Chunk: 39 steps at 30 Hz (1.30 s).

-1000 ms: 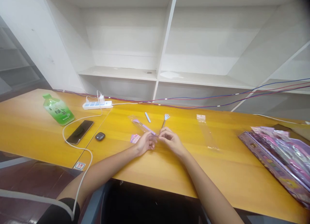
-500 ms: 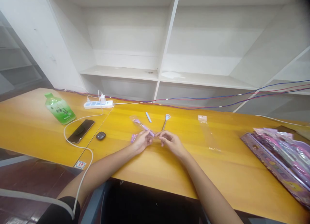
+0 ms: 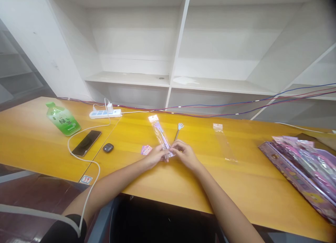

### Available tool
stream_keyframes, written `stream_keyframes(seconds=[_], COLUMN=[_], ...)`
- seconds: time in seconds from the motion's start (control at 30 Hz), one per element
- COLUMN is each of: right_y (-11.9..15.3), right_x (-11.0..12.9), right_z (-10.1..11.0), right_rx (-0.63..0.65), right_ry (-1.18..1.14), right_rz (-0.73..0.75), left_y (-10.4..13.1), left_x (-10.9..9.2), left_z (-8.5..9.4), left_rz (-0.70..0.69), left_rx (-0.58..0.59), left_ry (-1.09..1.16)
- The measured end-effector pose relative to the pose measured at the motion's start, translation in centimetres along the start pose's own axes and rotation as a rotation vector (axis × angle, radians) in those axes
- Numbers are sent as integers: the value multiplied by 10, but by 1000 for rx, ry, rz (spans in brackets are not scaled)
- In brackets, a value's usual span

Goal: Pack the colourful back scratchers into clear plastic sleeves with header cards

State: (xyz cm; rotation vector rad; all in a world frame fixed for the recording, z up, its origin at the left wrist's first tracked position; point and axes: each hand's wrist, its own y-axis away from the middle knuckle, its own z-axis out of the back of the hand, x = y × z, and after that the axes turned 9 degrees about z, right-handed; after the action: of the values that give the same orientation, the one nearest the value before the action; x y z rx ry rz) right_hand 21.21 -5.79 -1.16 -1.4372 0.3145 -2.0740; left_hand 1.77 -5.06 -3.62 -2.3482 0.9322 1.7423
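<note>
A clear plastic packet (image 3: 160, 135) with a small purple hand-shaped back scratcher (image 3: 158, 126) inside slants up and away from me over the desk. My left hand (image 3: 156, 157) is closed around its near end. From the other side, my right hand (image 3: 184, 154) pinches the same end, fingers curled. Just beyond the right hand lies another back scratcher (image 3: 180, 126), with a pale blue hand and a thin dark stick; its near part is hidden by my fingers. Small pink and purple cards (image 3: 146, 150) lie beside my left hand.
An empty clear packet (image 3: 223, 139) lies flat to the right. Further right is a purple box (image 3: 282, 176) heaped with packaged items. On the left are a phone (image 3: 87, 143), a black earphone-like case (image 3: 108, 147), a green bottle (image 3: 63, 119), a white cable and a power strip (image 3: 105, 113).
The packet has swung more upright and its header now shows flat. Both hands have come closer together on its near end. The loose pale blue stick no longer shows separately.
</note>
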Motion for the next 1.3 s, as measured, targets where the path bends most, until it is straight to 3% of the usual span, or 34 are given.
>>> stream_keyframes(seconds=[0.2,0.33,0.57,0.77,1.0,1.3], right_y=[1,2,3,3,1,6], right_x=[-4,-6,-15,-12,-6,-8], right_z=[1,0,-3,-3,-2,0], right_rx=[19,17,-46,56,57,248], right_ry=[52,41,-139,-300,-348,-332], right_rz=[-9,-20,-165,-300,-310,-294], left_y=[-4,-1,0,-9,-7,1], left_x=[1,1,3,6,0,-11], left_z=[2,3,3,10,10,6], left_rz=[27,-27,-89,-209,-199,-181], left_rx=[32,15,19,-16,-4,46], left_ry=[90,-35,-134,-201,-222,-135])
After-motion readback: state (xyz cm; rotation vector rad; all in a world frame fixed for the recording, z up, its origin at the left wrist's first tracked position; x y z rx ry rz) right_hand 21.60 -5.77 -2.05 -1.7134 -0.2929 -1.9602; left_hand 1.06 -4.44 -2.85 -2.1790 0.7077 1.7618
